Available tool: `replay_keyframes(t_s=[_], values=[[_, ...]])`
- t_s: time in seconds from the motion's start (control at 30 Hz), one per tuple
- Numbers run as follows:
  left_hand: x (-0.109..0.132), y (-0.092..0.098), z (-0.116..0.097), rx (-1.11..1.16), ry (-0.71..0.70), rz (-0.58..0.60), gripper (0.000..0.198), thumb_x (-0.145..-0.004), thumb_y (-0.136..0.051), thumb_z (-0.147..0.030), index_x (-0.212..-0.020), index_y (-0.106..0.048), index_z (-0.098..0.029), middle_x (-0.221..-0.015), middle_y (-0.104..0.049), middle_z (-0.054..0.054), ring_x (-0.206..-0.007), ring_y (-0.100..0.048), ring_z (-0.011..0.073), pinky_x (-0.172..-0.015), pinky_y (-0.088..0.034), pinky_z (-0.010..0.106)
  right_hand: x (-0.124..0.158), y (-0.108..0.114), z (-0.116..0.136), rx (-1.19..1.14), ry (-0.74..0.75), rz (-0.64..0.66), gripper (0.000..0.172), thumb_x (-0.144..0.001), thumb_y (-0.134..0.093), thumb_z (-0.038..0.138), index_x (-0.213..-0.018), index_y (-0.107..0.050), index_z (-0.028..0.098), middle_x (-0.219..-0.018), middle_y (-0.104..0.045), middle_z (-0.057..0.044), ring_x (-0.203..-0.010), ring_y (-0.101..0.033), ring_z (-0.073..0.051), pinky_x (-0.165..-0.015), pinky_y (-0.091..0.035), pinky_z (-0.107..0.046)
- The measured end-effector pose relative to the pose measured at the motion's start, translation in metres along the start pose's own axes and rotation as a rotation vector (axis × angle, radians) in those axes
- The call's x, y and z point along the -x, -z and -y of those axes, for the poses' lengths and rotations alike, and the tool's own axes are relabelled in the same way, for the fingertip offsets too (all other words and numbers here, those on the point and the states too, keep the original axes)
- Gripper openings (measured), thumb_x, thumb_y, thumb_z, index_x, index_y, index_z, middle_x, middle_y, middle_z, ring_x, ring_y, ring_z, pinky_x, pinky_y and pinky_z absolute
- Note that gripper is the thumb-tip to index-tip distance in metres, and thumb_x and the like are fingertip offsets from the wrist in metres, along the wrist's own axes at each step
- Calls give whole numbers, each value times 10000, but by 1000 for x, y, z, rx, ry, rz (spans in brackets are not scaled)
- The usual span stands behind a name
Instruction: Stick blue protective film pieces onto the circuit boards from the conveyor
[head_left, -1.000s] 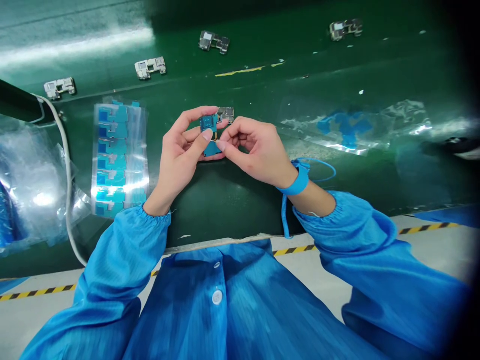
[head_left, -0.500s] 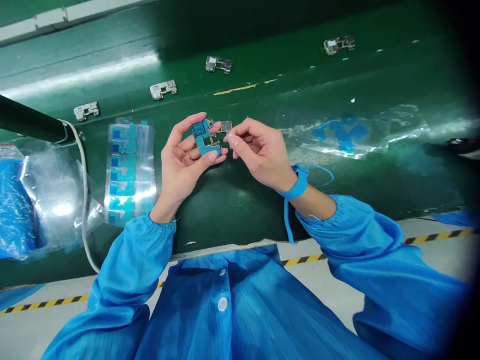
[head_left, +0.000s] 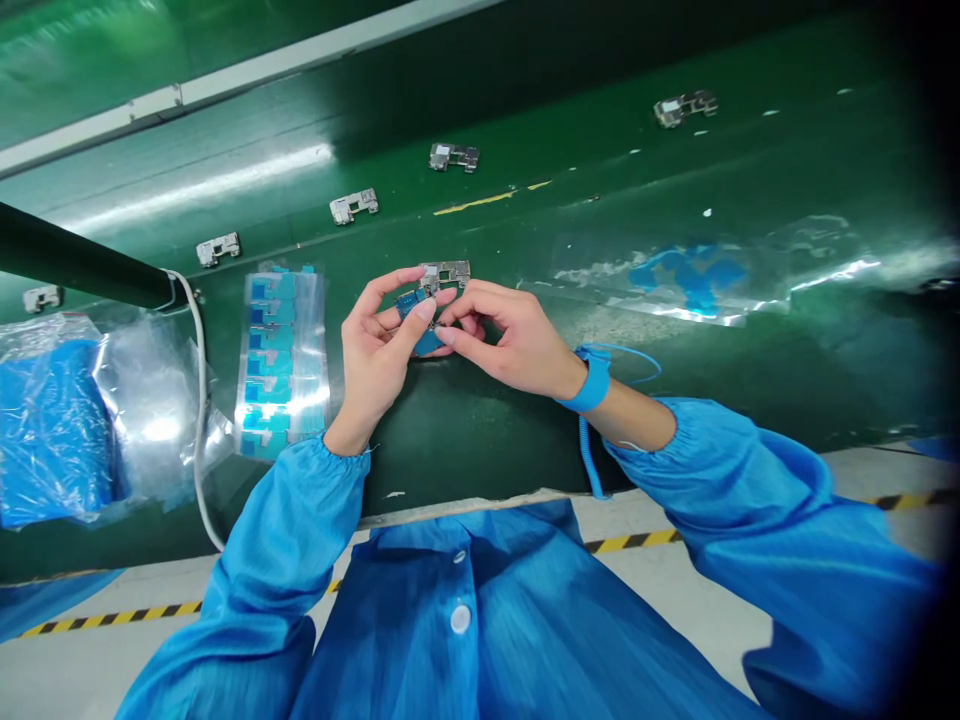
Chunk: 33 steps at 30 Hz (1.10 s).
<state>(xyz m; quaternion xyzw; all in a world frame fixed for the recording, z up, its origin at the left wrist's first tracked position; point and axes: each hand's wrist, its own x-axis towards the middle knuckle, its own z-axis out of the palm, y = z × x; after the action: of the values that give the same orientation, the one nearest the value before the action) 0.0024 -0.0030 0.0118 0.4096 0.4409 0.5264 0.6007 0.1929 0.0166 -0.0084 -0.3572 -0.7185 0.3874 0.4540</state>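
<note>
My left hand (head_left: 379,355) grips a small blue circuit board (head_left: 411,304) between thumb and fingers, above a green conveyor belt (head_left: 525,440). My right hand (head_left: 506,335) comes in from the other side, its thumb and forefinger pressed against the board's lower blue part (head_left: 428,343). Fingers hide most of the board. A silver metal bracket (head_left: 445,273) sits just beyond my left fingertips; I cannot tell whether it touches the board.
Several silver brackets (head_left: 453,156) lie in a row on the belt. To the left are a film strip of blue parts (head_left: 283,365), a plastic bag of blue items (head_left: 54,430) and a black bar (head_left: 75,258). A blue wrist strap (head_left: 596,381) circles my right wrist.
My right hand has moved in, and its fingertips now meet the board. The board sits lower and is more covered. The belt items appear lower in view.
</note>
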Motion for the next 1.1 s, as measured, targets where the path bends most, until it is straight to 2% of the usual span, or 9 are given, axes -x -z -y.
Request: replay_keyframes(t_s=[0.37,0.43,0.57,0.67,0.77,0.87,0.97,1.03,1.1], values=[[-8,8,-1,120,139,42,371,-1034,-748,-543,-1258,-822,-256,-1245,-885,68,-962,-895,272,-703,-763,338,-3,0,3,-11,-38,11,169,-1019,-802,316,-906,-725,217,-796,-581,24,-656,-497,-124,-624,-433,-303],[-8,7,1,105,128,24,351,-1001,-806,-521,-1228,-819,-253,-1219,-890,65,-944,-891,257,-684,-756,318,-2,-1,2,-31,-60,28,150,-1010,-805,321,-922,-746,215,-785,-572,28,-657,-496,-123,-622,-435,-298],[-6,3,2,49,121,25,395,-925,-914,-498,-1201,-798,-240,-1233,-886,76,-900,-880,228,-673,-748,295,-3,-1,1,-176,-191,94,173,-966,-834,356,-914,-768,205,-731,-565,38,-636,-492,-119,-597,-431,-281],[-5,1,0,41,157,50,488,-971,-855,-539,-1361,-749,-264,-1322,-862,90,-825,-882,227,-693,-757,331,-13,11,-5,-326,-322,147,312,-941,-875,477,-881,-771,189,-725,-678,7,-619,-560,-123,-610,-481,-286],[-5,2,-3,40,129,36,538,-1022,-781,-535,-1493,-667,-301,-1428,-822,91,-871,-893,238,-772,-761,346,-35,41,-24,-378,-399,-23,452,-833,-959,598,-850,-771,188,-654,-679,2,-571,-574,-127,-593,-496,-289],[-8,6,-4,33,75,-13,484,-1032,-754,-505,-1450,-658,-281,-1434,-819,97,-891,-889,220,-760,-737,309,-70,76,-51,-397,-436,-283,503,-755,-996,626,-846,-726,213,-706,-685,-10,-638,-634,-154,-624,-539,-297],[-12,9,-4,19,30,-68,421,-1021,-749,-468,-1369,-668,-246,-1309,-861,93,-795,-860,179,-684,-697,267,-112,85,-71,-127,-513,-331,359,-902,-901,513,-950,-713,210,-801,-712,-39,-708,-674,-186,-700,-575,-337],[-14,11,-4,10,5,-94,395,-1015,-740,-447,-1337,-672,-229,-1238,-874,87,-751,-838,158,-659,-673,249,-140,68,-76,164,-473,-234,241,-969,-831,347,-1110,-715,188,-877,-726,-55,-799,-710,-228,-858,-611,-417],[-15,12,-5,3,-10,-110,374,-1005,-736,-426,-1308,-678,-215,-1173,-878,79,-722,-822,144,-645,-655,239,-166,40,-76,423,-344,-55,258,-989,-785,230,-1226,-713,156,-1100,-756,-130,-1030,-734,-282,-1075,-569,-495]])
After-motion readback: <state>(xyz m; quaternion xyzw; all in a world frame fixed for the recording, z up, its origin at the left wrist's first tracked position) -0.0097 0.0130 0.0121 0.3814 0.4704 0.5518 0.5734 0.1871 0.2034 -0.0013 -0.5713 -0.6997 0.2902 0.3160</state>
